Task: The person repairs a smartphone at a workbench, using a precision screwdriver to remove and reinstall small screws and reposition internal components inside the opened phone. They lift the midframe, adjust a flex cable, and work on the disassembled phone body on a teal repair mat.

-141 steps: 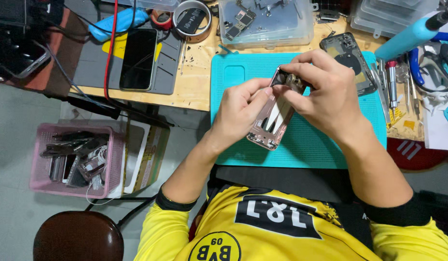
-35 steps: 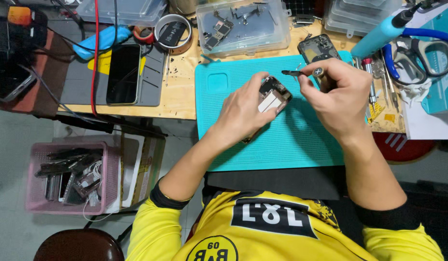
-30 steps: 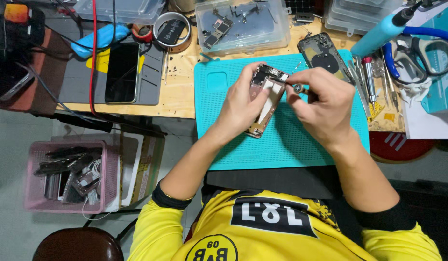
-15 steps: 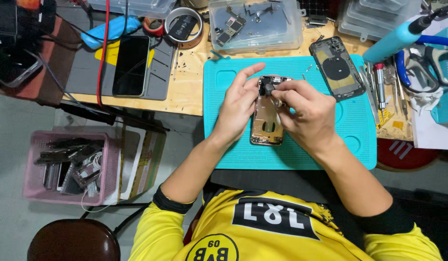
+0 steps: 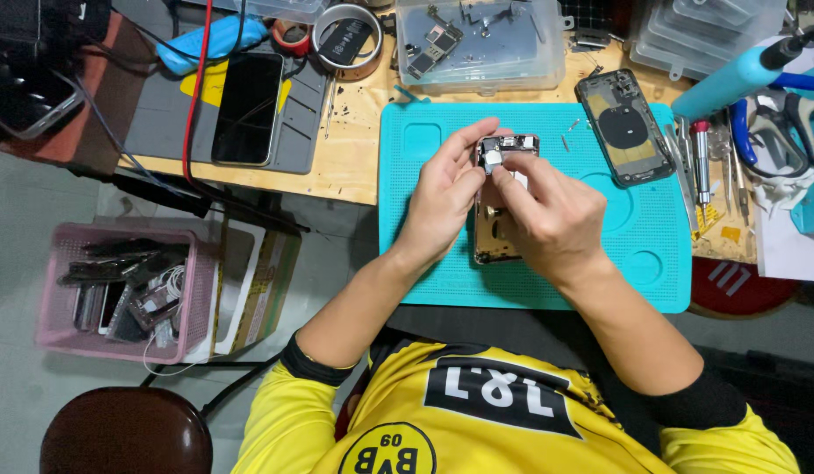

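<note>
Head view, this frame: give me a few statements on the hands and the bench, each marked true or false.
1. Both hands are on the opened phone body over the teal mat. True: the left hand holds its side and the right hand works at its top end.
2. A second phone shell lies on the mat to the right. True.
3. The dark phone on the grey mat lies inside the pink basket. False: the basket sits lower, off the bench, holding other parts.
4. The clear plastic box is in the right hand's grip. False: it rests on the bench behind the mat, untouched.
5. The scissors lie left of the mat. False: they lie right.
</note>
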A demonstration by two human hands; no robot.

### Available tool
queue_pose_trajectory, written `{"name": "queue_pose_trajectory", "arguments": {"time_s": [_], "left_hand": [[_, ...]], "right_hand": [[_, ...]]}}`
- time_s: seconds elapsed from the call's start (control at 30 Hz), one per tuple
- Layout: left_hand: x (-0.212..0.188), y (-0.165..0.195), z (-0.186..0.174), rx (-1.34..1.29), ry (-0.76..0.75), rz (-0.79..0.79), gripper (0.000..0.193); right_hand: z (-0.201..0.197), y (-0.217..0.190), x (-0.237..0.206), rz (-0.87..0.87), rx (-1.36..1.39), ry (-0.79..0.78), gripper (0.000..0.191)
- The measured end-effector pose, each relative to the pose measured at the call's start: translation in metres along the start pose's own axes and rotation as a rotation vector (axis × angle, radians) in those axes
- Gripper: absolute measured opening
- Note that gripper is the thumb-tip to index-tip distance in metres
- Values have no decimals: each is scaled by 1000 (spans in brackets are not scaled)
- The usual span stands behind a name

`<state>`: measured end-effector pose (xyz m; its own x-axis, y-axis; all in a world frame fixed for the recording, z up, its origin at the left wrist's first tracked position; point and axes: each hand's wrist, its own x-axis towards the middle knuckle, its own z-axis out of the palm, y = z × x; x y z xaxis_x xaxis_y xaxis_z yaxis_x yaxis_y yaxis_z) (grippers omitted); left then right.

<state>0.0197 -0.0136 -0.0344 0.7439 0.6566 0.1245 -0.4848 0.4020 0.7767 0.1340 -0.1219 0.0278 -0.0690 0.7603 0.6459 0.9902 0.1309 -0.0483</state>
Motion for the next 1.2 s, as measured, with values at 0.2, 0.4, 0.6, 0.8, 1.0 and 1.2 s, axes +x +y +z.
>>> {"name": "queue_pose_trajectory", "arguments": {"time_s": [0.2, 0.4, 0.6, 0.8, 1.0, 1.2], "left_hand": [[-3, 1, 2, -15, -12, -8, 53], [-4, 2, 3, 11, -26, -3, 51], [-7, 4, 2, 113, -57, 43, 50], [-12, 8, 6, 167, -64, 69, 49], [-12, 9, 6, 146, -51, 70, 49], [-4, 3, -1, 144, 3, 75, 35]], "right_hand": [[1, 0, 1, -9, -37, -14, 30], [-2, 0, 3, 65, 84, -34, 30], [-7, 4, 5, 109, 189, -75, 37], [-9, 5, 11, 186, 243, -69, 33], [-11, 5, 13, 331, 332, -57, 20], [-12, 5, 14, 285, 293, -101, 21]]}}
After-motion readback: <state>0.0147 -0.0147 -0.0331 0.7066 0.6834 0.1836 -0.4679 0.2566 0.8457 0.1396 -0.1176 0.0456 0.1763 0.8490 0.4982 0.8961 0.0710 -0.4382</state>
